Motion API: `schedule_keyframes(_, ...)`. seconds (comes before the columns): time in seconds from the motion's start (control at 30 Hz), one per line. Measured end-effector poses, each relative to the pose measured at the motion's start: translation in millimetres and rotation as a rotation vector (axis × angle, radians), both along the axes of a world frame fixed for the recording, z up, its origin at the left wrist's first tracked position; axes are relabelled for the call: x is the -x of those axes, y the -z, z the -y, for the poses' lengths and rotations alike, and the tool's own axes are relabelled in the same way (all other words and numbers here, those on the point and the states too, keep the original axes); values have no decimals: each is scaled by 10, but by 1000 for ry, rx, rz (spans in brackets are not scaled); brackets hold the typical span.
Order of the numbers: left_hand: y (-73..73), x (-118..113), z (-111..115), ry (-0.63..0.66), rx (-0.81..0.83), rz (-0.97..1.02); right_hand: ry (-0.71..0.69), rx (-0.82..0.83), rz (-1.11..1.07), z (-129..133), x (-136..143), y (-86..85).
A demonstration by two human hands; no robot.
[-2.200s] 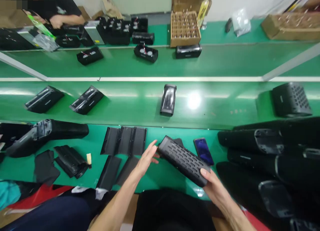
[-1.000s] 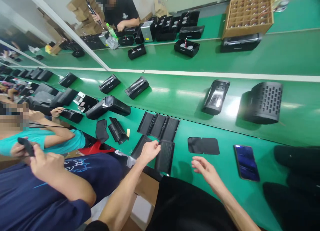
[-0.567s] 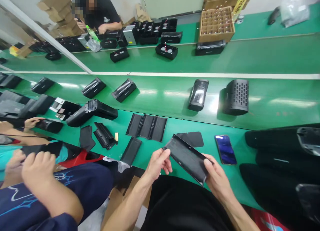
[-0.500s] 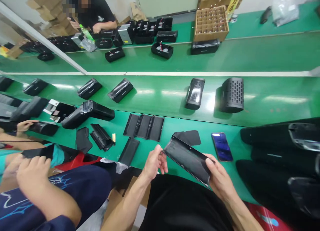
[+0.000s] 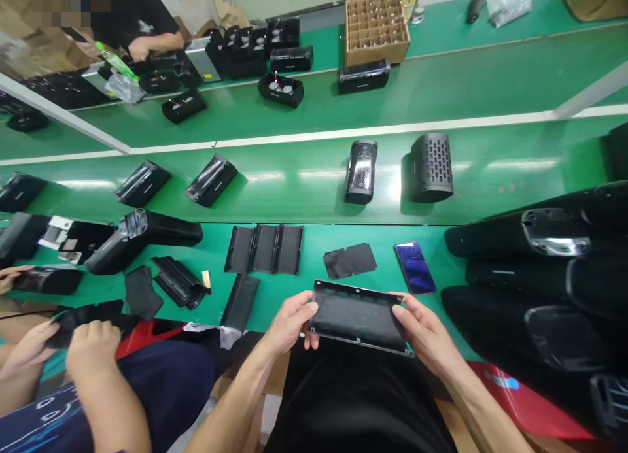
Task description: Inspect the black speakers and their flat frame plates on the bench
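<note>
I hold a flat black rectangular grille panel level over my lap, inner side up. My left hand grips its left end and my right hand grips its right end. Just beyond it on the green bench lie a thin black sheet, a dark phone, and a row of three black panels. One more black panel lies near the bench edge to the left.
Black speaker housings are stacked at the right. On the conveyor belt stand a perforated speaker and other black shells. A co-worker's hands work at my left. A cardboard divider box sits far back.
The panel has turned from slanted to level in both hands. My view has shifted right, and the speakers on the belt now sit further left.
</note>
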State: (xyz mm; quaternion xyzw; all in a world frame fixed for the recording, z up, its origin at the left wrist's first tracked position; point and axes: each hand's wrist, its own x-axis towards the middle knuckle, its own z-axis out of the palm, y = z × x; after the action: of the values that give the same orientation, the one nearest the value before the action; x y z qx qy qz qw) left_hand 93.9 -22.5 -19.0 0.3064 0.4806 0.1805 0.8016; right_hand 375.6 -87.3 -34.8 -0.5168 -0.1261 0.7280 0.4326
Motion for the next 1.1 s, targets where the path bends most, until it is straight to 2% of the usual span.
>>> schedule_keyframes(0.23,6,12,38,27,-13,67,18,18,14,-23,-24,67)
schedule_keyframes(0.7,41,-2,37,33,-10,134,18,28,6,-13,-100,-43)
schedule_keyframes(0.83,19,1,35,67,-53,142,3,20,31,12,-142,-100)
schedule_keyframes(1.1,-44,2,-1,106,-72,133,-54,-19,89,62,-183,-99)
